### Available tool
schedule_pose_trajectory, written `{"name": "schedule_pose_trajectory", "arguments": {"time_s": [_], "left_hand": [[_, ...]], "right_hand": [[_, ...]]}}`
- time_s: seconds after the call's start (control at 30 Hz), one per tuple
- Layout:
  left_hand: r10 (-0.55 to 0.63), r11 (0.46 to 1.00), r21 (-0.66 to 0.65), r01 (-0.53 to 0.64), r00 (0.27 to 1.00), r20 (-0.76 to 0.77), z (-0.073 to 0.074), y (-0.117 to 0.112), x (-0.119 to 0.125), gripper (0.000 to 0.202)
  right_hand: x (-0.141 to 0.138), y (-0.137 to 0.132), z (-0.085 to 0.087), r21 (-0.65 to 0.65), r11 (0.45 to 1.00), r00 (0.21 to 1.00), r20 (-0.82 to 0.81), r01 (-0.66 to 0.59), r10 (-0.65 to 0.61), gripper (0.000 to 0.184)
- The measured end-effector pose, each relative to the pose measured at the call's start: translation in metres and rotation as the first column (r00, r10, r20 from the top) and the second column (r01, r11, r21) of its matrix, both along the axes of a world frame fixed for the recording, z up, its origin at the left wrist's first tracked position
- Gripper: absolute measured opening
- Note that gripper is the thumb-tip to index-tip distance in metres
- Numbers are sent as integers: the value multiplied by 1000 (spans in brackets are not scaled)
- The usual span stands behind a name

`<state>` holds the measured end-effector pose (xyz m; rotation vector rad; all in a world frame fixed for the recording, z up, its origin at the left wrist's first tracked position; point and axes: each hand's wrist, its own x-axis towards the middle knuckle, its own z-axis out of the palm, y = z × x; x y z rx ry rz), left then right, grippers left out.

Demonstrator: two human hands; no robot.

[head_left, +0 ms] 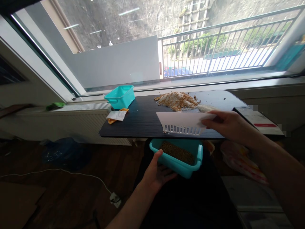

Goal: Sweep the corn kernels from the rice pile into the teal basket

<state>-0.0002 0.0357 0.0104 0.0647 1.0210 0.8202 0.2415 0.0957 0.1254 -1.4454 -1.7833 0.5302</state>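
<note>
My left hand grips the near left side of a turquoise plastic basin, thumb over its rim and fingers underneath. Small brown grains cover the bottom of this basin, which sits over my lap just below the table edge. In my right hand is a white slotted scraper, pinched at its right end. Its comb-like lower edge rests at or just above the front of the dark table; contact is hard to tell. Behind it lies a mixed heap of yellow and white grains.
A second turquoise basin stands at the table's back left, with a white and orange packet before it. White grains spread right of the heap. A flat box lies at the right end. The window closes off the back.
</note>
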Motion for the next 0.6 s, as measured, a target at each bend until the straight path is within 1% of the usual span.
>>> {"name": "schedule_pose_trajectory", "arguments": {"time_s": [0.1, 0.27, 0.47, 0.6], "left_hand": [[-9, 1000, -3, 9, 1000, 17, -2, 1, -1, 61], [-19, 1000, 10, 19, 1000, 14, -3, 0, -1, 61], [-12, 1000, 0, 12, 1000, 20, -2, 0, -2, 61], [-6, 1000, -1, 6, 1000, 3, -4, 0, -3, 62]], "right_hand": [[2, 1, -3, -12, 1000, 1000, 3, 18, -18, 33], [-1, 4, -5, 28, 998, 997, 39, 64, -65, 34], [-6, 5, -4, 30, 1000, 1000, 17, -3, 2, 31], [-2, 0, -1, 26, 1000, 1000, 21, 9, -9, 32]]}}
